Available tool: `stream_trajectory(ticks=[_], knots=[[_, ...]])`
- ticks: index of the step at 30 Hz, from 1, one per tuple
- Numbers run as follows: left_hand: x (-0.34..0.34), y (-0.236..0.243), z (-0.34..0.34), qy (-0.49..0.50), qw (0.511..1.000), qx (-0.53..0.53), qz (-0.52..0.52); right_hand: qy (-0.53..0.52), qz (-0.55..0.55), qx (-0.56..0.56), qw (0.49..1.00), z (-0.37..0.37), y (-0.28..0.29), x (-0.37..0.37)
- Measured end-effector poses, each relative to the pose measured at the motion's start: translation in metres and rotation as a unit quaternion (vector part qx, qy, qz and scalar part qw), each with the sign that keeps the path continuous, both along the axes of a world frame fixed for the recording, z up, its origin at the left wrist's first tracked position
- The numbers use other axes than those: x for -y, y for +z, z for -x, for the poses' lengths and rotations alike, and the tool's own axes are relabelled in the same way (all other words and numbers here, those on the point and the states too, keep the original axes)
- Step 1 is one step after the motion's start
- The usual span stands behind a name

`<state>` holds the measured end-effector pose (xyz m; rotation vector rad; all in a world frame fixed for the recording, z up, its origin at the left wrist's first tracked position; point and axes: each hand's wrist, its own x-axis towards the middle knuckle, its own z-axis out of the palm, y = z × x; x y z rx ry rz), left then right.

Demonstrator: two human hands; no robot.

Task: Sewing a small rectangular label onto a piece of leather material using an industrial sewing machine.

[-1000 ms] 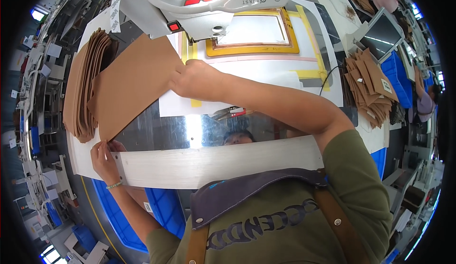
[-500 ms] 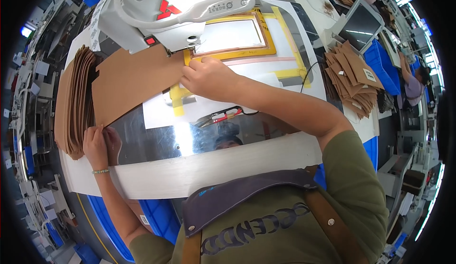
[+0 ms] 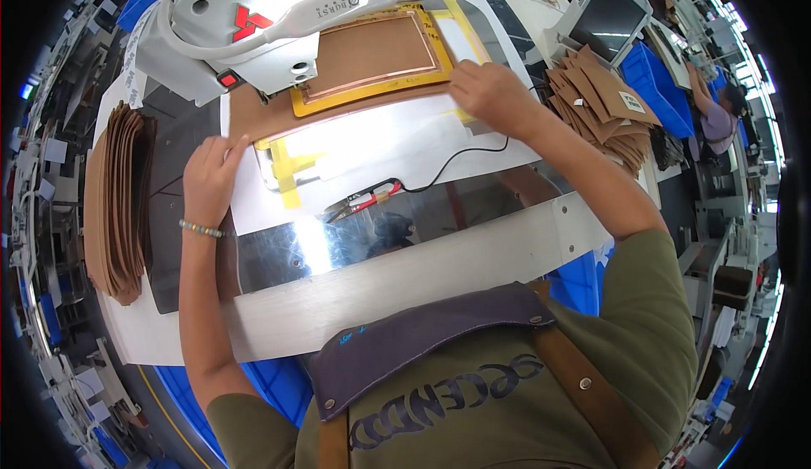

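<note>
A flat brown panel (image 3: 263, 116), fabric or similar sheet, lies slid beneath a yellow clamp frame (image 3: 370, 96) under the head of a white sewing machine (image 3: 211, 34). Brown shows through the frame's rectangular window. My left hand (image 3: 213, 172) is closed on the panel's near left corner, fingertips pressed together at its edge. At the frame's right corner my right hand (image 3: 490, 96) has its fingers closed on the panel's other end, which they mostly hide. Between my hands and my body, red-handled thread snips (image 3: 365, 202) rest on the shiny metal plate (image 3: 262, 254).
A stack of brown panels (image 3: 118, 207) stands folded at the left. More brown pieces (image 3: 601, 110) are piled at the right, beside a monitor (image 3: 605, 17) and a blue bin (image 3: 659, 89). A black cord (image 3: 460, 157) runs across the white sheet. Another person sits far right.
The panel has moved right and away from me, under the yellow frame. My left hand moved up and right with it; my right hand moved right, to the frame's corner.
</note>
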<state>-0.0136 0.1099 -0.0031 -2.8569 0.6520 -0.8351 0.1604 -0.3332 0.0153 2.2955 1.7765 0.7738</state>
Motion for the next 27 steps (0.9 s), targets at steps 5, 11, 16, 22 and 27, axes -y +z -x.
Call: stream_trajectory(ticks=[5, 11, 16, 22, 27], knots=[[0.033, -0.001, -0.036, -0.067, 0.997, -0.026, -0.023, -0.062, -0.013, 0.031, 0.998, -0.023, -0.006, 0.037], [0.04, 0.003, -0.025, -0.038, 0.996, -0.077, 0.001, -0.111, -0.067, -0.028, 0.991, -0.002, -0.017, 0.048], [0.051, -0.006, -0.006, 0.054, 0.99, -0.103, 0.083, -0.198, -0.123, -0.155, 0.96, 0.023, -0.028, 0.058], [0.049, -0.012, 0.002, 0.1, 0.972, -0.184, 0.111, -0.227, -0.175, -0.239, 0.928, 0.025, -0.044, 0.067], [0.049, -0.015, 0.004, 0.101, 0.969, -0.176, 0.138, -0.241, -0.139, -0.235, 0.931, 0.025, -0.043, 0.068]])
